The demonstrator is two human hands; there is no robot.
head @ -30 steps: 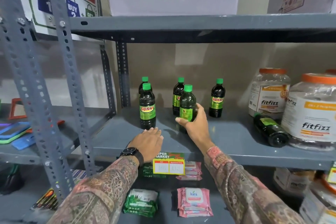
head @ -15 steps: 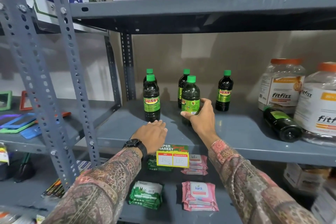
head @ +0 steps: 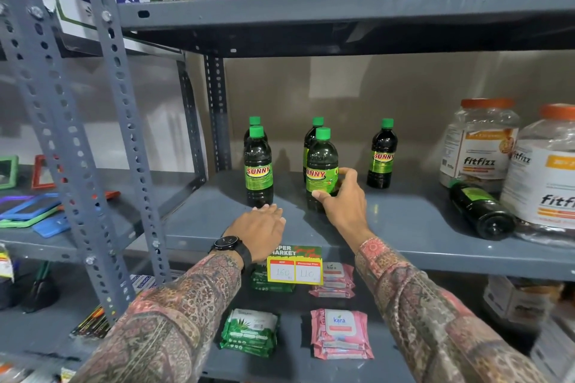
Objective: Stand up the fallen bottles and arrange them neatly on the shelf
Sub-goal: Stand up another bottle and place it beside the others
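Grey metal shelf (head: 404,221) as landmark, read left to right. At its left end, 2 upright SUNNY bottles in file: front-left bottle (head: 258,171) nearer the edge, rear-left bottle (head: 254,123) directly behind, mostly hidden. Left hand (head: 259,232) palm down on the shelf's front part, fingers extended flat and together, holding nothing, fingertips just short of the front-left bottle's base; black watch (head: 228,244) on that wrist. Hanging from the shelf's front lip, a yellow price tag (head: 295,270). Toward the middle, 2 more upright bottles in file: held bottle (head: 322,169) in front, rear-middle bottle (head: 312,134) behind. Right hand (head: 345,204) wrapped around the held bottle's lower body, thumb across the label's bottom, fingers curled round its right side, base on the shelf. Further right, near the back, 1 lone upright bottle (head: 382,155). At the shelf's right end, fallen bottle (head: 480,210) on its side, base toward the front edge, touching 2 fitfizz jars (head: 479,146).
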